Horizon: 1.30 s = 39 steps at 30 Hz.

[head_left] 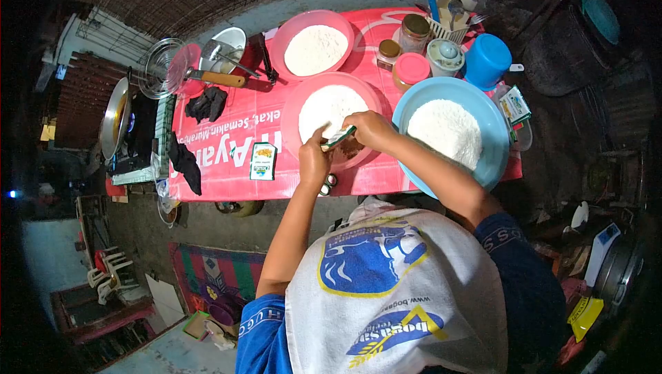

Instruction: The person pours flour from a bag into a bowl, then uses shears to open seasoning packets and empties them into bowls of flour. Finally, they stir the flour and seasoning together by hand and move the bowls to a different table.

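Note:
Both my hands are over the near pink bowl [293,108], which holds white powder [329,107] with a brown patch [348,150] at its near side. Between them is a small green and white packet [339,138]. My left hand [314,156] pinches its left end, and my right hand [367,130] grips its upper right end. A similar packet [263,161] lies flat on the red table cover to the left. Right of the bowl stands a blue basin [494,139] with more white powder [445,132].
Another pink bowl [348,29] of white powder is at the back. Jars [415,31], a blue container [487,60] and a utensil basket [448,32] stand back right. Black cloths [207,104], a white bowl [232,36] and a pan on a stove [115,117] are left.

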{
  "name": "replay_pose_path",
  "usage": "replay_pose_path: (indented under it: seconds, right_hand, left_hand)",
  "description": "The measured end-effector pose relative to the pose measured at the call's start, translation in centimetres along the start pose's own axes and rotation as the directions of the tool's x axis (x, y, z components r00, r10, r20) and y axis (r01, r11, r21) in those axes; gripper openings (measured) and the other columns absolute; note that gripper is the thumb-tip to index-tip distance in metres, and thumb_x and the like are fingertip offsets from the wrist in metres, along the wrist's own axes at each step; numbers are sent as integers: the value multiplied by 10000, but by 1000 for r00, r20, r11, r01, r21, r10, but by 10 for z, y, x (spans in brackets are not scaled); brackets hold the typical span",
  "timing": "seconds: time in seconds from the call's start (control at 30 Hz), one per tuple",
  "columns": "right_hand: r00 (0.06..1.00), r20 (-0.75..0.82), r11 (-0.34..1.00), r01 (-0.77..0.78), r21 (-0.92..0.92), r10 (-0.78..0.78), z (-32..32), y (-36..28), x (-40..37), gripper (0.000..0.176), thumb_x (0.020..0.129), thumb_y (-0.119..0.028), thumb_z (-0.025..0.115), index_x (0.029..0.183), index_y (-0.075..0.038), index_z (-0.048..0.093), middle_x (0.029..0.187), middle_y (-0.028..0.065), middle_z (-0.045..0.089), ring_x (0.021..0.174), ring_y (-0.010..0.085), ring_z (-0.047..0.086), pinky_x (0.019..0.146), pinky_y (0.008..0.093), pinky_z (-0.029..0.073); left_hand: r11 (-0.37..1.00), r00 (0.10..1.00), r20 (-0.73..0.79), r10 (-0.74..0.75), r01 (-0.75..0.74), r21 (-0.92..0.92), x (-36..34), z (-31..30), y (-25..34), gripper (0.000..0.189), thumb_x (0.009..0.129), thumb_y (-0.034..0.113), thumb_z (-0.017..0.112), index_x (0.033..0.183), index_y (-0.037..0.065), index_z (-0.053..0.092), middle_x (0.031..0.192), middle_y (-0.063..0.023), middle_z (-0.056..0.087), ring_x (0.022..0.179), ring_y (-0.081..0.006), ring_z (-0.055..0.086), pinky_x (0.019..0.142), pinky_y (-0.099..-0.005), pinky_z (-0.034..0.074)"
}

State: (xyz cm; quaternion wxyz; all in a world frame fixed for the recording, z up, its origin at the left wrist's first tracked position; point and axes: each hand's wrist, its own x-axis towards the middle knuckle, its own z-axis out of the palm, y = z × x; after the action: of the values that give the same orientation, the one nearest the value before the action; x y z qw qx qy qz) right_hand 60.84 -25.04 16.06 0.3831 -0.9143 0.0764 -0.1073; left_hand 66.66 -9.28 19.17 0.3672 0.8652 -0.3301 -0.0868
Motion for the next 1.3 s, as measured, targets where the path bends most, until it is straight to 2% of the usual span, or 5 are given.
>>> replay_pose_path:
  seconds: [0.5, 0.9, 0.97, 1.2, 1.3]
  right_hand:
    - [995, -99, 993, 26, 117, -14, -22, -18, -17, 419, 653, -2, 606, 1057, -81, 526, 1035, 116, 518, 842, 308, 571, 736, 373, 457]
    - [965, -211, 952, -91, 291, 157, -44, -10, -56, 295, 702, -22, 582, 994, -58, 556, 863, 106, 544, 623, 196, 572, 597, 300, 461]
    - [961, -214, 950, -110, 292, 178, -45, -10, -60, 261, 721, -29, 570, 982, -48, 561, 860, 109, 552, 618, 194, 575, 593, 299, 462]
    - [958, -238, 950, -81, 302, 158, -46, -12, -67, 248, 743, -12, 601, 988, -34, 564, 790, 74, 524, 585, 118, 542, 541, 248, 420]
    - [962, -162, 932, -156, 328, 218, -49, -16, -69, 236, 734, -25, 567, 970, -13, 557, 888, 116, 573, 679, 199, 604, 615, 291, 472]
  left_hand:
    - [979, 994, -16, -104, 100, -176, -5, 2, -12, 306, 663, -70, 592, 941, 51, 634, 769, -184, 618, 710, -272, 619, 626, -322, 471]
    - [955, 986, -14, -169, 160, -251, -14, 2, -3, 274, 683, -31, 599, 940, 56, 637, 778, -171, 626, 705, -248, 621, 620, -295, 469]
    - [998, 1000, 11, -24, 25, -56, -12, 11, -26, 336, 683, -29, 605, 1000, 83, 622, 785, -176, 622, 698, -249, 619, 619, -301, 471]
    - [986, 999, -38, 25, -31, -166, -14, 15, -30, 350, 679, -29, 612, 1006, 96, 624, 797, -174, 621, 700, -256, 614, 624, -310, 475]
    - [959, 982, 1, -187, 183, -215, -15, 4, -12, 277, 686, -1, 624, 945, 96, 648, 787, -158, 626, 698, -263, 614, 623, -320, 474]
